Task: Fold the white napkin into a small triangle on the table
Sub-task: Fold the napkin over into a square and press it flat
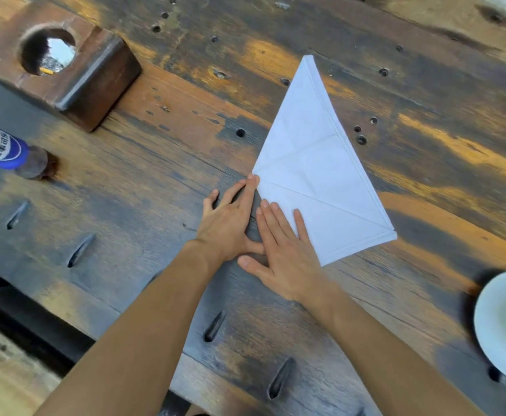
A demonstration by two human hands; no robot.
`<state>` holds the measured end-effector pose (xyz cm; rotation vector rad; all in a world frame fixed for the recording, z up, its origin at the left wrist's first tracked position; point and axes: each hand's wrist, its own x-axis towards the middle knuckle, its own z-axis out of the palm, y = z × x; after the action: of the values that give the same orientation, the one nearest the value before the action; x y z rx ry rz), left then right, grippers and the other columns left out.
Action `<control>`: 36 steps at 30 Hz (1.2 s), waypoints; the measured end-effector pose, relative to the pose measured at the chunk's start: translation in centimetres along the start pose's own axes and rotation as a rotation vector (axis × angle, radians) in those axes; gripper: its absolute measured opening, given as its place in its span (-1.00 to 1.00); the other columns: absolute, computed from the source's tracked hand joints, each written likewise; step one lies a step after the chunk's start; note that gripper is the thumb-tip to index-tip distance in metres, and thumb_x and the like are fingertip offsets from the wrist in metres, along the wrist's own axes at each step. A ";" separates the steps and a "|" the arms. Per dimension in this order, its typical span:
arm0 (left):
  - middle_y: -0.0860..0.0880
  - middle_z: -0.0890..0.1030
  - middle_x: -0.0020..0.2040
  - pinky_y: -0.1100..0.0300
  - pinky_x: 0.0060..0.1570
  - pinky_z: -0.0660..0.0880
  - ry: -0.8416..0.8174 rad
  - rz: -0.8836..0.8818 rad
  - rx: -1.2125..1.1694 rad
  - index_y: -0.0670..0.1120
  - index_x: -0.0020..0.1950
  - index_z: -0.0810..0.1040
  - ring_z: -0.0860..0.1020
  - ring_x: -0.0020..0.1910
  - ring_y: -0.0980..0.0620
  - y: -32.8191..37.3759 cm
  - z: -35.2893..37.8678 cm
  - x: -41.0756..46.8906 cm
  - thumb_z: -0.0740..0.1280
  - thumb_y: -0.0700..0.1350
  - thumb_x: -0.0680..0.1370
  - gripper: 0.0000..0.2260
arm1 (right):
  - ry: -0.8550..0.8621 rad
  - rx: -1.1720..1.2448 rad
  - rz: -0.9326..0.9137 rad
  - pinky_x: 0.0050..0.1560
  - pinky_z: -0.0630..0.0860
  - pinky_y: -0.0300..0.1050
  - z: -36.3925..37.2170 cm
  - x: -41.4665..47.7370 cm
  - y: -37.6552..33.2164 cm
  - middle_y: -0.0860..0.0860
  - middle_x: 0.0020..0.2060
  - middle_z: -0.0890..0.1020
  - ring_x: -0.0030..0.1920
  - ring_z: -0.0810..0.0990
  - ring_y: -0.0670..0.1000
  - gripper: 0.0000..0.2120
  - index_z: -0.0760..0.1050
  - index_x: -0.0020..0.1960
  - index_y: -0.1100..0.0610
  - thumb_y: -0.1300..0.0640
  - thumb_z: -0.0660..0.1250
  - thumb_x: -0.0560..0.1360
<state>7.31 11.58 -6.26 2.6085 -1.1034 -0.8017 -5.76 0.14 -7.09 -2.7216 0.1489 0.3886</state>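
Head view: one white napkin (314, 163) lies flat on the wooden surface (155, 205), right of center, folded into a pointed, roughly triangular shape with its tip away from the person. Crease lines cross it and stacked layer edges show along its right side. The left hand (230, 223) is flat on the surface with fingers straight and spread, its index tip touching the napkin's left corner and gripping nothing. The right hand (284, 247) is also flat, with straight fingers pressing the napkin's near-left edge and hiding part of it; its thumb is on the wood.

One bottle (2, 148) at the left is cut off by the frame. Its blue label shows the Pepsi globe and Chinese characters. One wooden block (95, 73) sits far left. Its round hole holds a small yellowish stub (47, 70) and other contents that are hard to make out. One white dish (504, 322) at the right is blurred and cut off. Four long slots (215, 325) run along the surface's near side.
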 end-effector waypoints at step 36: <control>0.15 0.14 0.66 -0.31 0.50 -0.09 0.021 0.076 0.081 0.26 0.64 -0.15 -0.04 0.63 -0.12 1.9 0.1 0.7 0.07 0.59 0.42 -0.10 | 0.038 -0.084 0.105 0.42 0.14 0.25 3.3 -11.9 -5.1 0.24 0.54 0.27 0.55 0.24 0.22 -0.04 0.31 0.52 0.33 -0.48 0.05 0.52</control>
<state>6.52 9.70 -5.89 2.6156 -1.2464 -0.7268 -17.21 6.68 -4.77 -2.8131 0.2929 0.3814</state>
